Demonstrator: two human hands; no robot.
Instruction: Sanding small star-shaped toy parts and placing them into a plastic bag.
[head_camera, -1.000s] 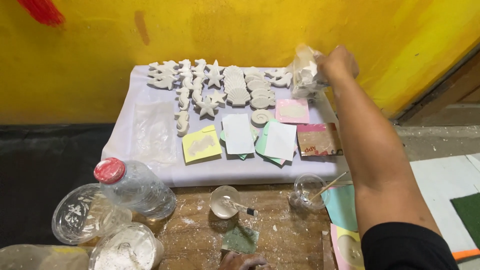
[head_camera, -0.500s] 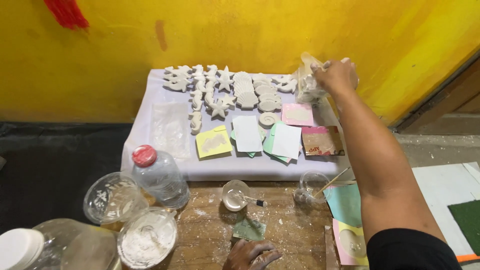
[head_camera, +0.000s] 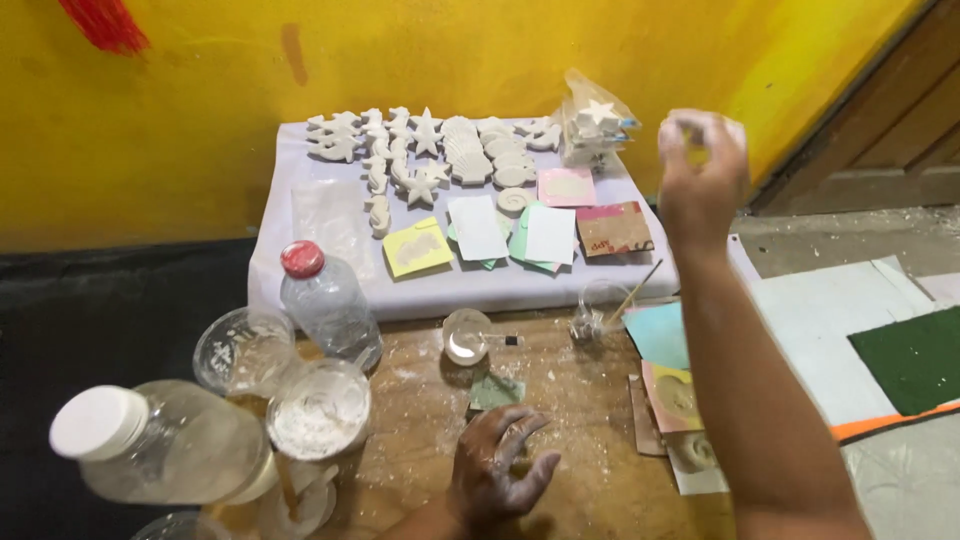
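Observation:
My right hand (head_camera: 702, 175) is raised to the right of a white-covered board (head_camera: 470, 288) and pinches a small white plaster piece (head_camera: 692, 127) in its fingertips. A clear plastic bag (head_camera: 595, 125) holding white plaster shapes, a star among them, sits on the board's far right corner, left of that hand. Rows of white plaster stars, shells and seahorses (head_camera: 440, 150) lie along the back of the board, with coloured paper squares (head_camera: 550, 232) in front of them. My left hand (head_camera: 500, 465), dusted white, rests flat with fingers spread on the wooden work board (head_camera: 590, 440), holding nothing.
A red-capped bottle (head_camera: 325, 300), a large white-capped bottle (head_camera: 160, 445), a cup of white powder (head_camera: 320, 410) and a clear cup (head_camera: 243, 348) crowd the left. A small cup (head_camera: 466, 335), a glass with a stick (head_camera: 600, 305) and coloured moulds (head_camera: 675, 395) lie nearby. A yellow wall stands behind.
My right hand has drawn back from the plastic bag toward the right with a small white piece in its fingers. My left hand has come further into view on the wooden board.

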